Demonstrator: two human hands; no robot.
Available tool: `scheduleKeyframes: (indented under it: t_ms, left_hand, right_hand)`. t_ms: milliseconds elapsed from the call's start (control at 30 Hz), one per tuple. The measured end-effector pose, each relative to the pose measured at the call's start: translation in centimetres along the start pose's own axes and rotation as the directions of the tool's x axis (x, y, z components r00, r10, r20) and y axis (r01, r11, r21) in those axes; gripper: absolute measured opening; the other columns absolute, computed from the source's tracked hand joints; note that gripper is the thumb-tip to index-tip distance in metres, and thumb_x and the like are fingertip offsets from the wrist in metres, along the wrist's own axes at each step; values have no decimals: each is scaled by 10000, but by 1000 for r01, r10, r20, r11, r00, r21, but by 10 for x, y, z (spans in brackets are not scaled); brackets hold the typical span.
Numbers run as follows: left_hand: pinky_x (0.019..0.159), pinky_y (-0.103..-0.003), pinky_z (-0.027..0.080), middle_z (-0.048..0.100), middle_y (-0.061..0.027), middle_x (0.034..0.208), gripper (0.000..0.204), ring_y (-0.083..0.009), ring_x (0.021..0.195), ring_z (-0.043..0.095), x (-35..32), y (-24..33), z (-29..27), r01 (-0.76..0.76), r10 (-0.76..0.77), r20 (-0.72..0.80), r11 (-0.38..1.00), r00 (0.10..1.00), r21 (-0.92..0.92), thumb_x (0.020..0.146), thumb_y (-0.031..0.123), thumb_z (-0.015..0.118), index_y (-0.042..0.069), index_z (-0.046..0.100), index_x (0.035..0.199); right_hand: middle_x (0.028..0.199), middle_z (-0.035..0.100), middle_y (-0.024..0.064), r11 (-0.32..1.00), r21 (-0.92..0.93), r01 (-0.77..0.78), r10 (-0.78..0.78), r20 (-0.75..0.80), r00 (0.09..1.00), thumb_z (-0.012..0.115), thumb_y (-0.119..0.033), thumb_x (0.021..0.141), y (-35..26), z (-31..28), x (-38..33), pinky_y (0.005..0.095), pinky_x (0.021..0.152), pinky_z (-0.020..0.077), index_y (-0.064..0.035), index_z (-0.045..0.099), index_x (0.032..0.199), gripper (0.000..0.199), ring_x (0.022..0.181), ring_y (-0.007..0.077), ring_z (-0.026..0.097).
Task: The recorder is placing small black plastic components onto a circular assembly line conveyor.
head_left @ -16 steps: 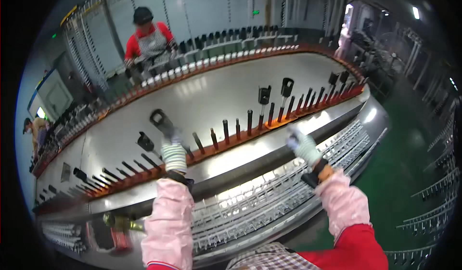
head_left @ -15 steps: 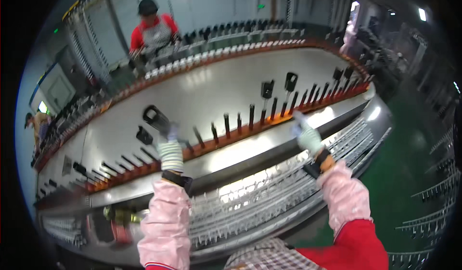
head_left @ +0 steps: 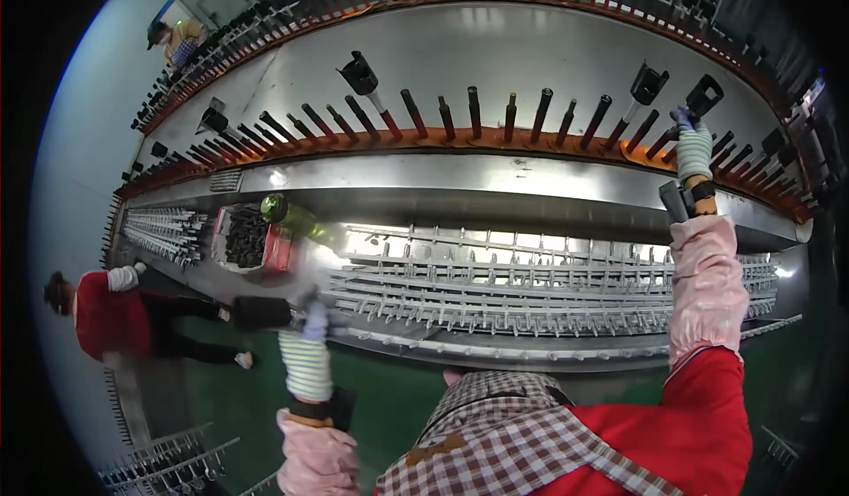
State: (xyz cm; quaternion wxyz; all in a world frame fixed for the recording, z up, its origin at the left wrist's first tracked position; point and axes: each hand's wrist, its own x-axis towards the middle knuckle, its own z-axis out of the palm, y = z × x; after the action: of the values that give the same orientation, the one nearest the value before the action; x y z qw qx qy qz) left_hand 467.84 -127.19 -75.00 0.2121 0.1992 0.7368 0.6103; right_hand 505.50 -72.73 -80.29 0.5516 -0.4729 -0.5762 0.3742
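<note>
My left hand (head_left: 314, 328), in a striped glove with bluish fingertips, is low on the left, closed on a black hollow part (head_left: 261, 313). Motion blurs both, and the part's exact kind does not show. Far to the right, my right hand (head_left: 692, 142) reaches over the orange rail (head_left: 495, 147). Its gloved fingers close on the lower end of another black hollow part (head_left: 705, 96), which tilts above the row of dark upright pegs (head_left: 474, 111). Similar black parts stand on the rail, one left of centre (head_left: 358, 73) and one right of it (head_left: 647, 82).
Metal racks with small prongs (head_left: 495, 293) lie on the shelf before me. A box of small black pieces (head_left: 243, 240) and a green bottle (head_left: 296, 217) are on its left. A person in red (head_left: 110, 315) is at the left; another (head_left: 177, 41) works farther back.
My view has turned and dropped. My left hand has come away from the rail, back and down, with a black part. My right hand has moved along the rail to a black part farther right.
</note>
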Motion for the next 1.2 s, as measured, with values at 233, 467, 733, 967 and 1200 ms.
scheduleKeyframes:
  t_ms: [233, 467, 733, 967, 1200]
  left_hand:
    - [616, -272, 541, 614, -146, 977, 340, -191, 735, 644, -38, -68, 14, 243, -207, 287, 965, 935, -96, 896, 161, 559, -37, 496, 1166]
    - [559, -246, 520, 632, -83, 861, 340, -147, 667, 621, -27, -107, 1, 194, -163, 334, 979, 929, -64, 861, 174, 626, 11, 548, 1150]
    - [524, -330, 456, 615, -53, 695, 235, -196, 625, 607, -7, -160, -3, -202, -50, 419, 821, 906, 535, 831, 212, 662, 49, 619, 993]
    - [406, -265, 389, 556, 7, 645, 131, -97, 453, 492, 3, -196, -20, -120, 34, 388, 973, 921, 199, 830, 188, 674, 91, 608, 886]
    - [320, -241, 388, 551, -3, 649, 97, -118, 367, 466, -4, -147, 0, 209, -220, 470, 975, 855, 76, 835, 128, 656, 97, 581, 888]
  right_hand:
    - [812, 597, 34, 978, 113, -175, 158, 140, 977, 522, -216, 918, -53, 29, -11, 220, 489, 478, -71, 510, 1142, 267, 597, 130, 603]
    - [864, 580, 34, 821, 479, -310, 34, 501, 865, 646, -208, 834, -165, 117, -208, 241, 622, 494, -57, 515, 1076, 315, 722, 131, 597]
    - [838, 658, 77, 902, 114, -416, 251, 645, 722, 612, -132, 802, -159, 126, -445, 282, 679, 504, -21, 640, 949, 186, 755, 162, 636]
    - [829, 608, 231, 882, -433, 186, 218, 725, 653, 581, -180, 796, -124, 153, -494, 460, 698, 462, -31, 568, 1027, 275, 784, 400, 580]
    - [819, 622, 206, 906, -401, 135, 262, 782, 566, 566, -183, 834, -160, 120, -465, 429, 696, 478, -19, 526, 1133, 343, 750, 356, 600]
